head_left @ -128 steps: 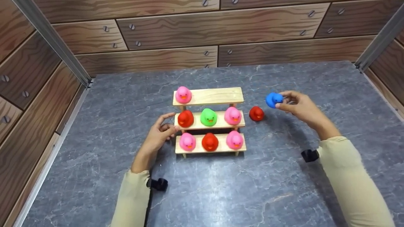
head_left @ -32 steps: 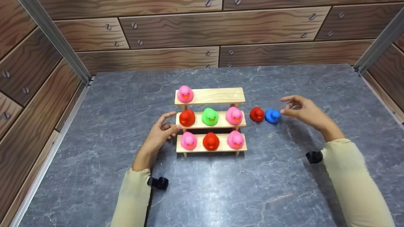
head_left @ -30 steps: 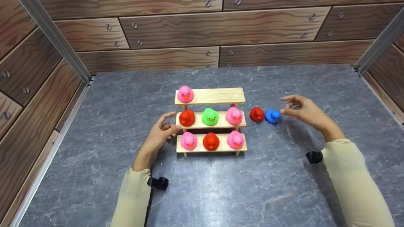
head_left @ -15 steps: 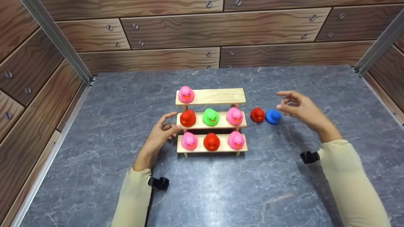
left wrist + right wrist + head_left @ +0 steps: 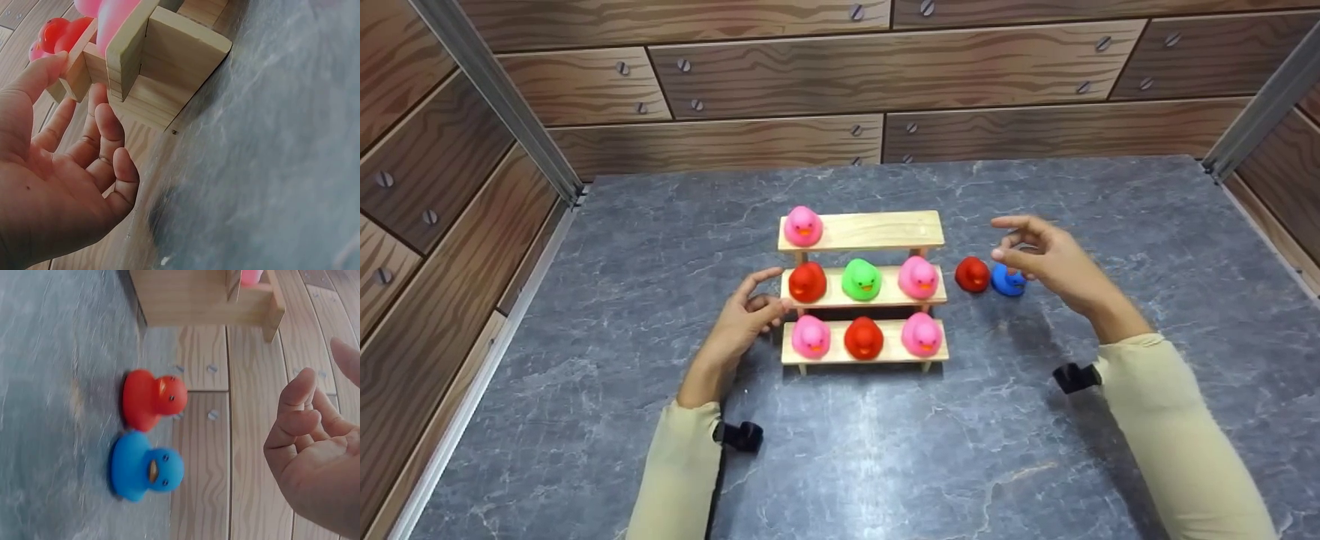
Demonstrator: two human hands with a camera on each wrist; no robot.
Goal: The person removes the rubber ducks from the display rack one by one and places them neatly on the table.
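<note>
Left hand (image 5: pixel 739 319): thumb and forefinger pinching stand (image 5: pixel 877 231) end
Right hand (image 5: pixel 1054 264): fingers half bent, holding nothing
Blue duck (image 5: pixel 128 466): below right hand, on table (image 5: pixel 1035 450)
Loose red duck (image 5: pixel 973 275): beside blue, toward left hand
Seven ducks (image 5: pixel 861 280): on stand, right of left hand
Risk: left-hand tug could topple the seven; low right-hand sweep, the blue

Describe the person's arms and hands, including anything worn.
The left sleeve and right sleeve are long and pale yellow-beige. Each has a small black device at its wrist end. The left hand and right hand wear no gloves.
</note>
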